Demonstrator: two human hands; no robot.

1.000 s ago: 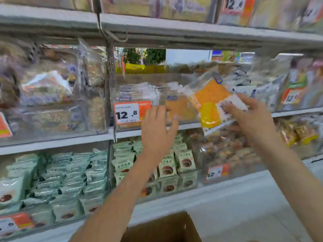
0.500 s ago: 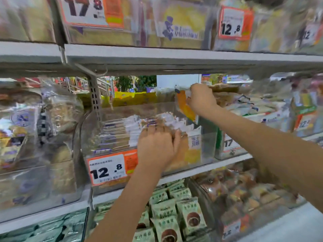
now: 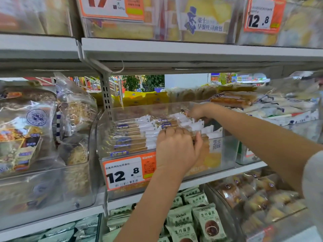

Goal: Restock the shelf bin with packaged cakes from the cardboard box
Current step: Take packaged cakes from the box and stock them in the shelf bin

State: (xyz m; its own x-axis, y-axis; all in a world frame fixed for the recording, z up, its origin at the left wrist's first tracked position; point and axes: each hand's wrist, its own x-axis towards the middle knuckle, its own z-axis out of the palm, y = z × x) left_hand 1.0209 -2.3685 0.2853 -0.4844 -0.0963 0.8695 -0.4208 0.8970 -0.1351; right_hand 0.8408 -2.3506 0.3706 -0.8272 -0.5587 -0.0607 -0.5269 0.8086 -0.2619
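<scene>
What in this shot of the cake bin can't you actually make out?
- Cardboard box: outside the head view.
- Right hand fingertips: buried among packaged cakes; grip unclear.
- Small print on the price tag: too small.
- Upper shelf price tag: cut by top edge.

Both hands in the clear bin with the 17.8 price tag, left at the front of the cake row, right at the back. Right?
Not quite. The head view shows the clear bin carries a 12.8 price tag, not 17.8; a tag starting 17 sits on the shelf above. The rest holds: left hand at the front of the cake row, right hand at the back.
</scene>
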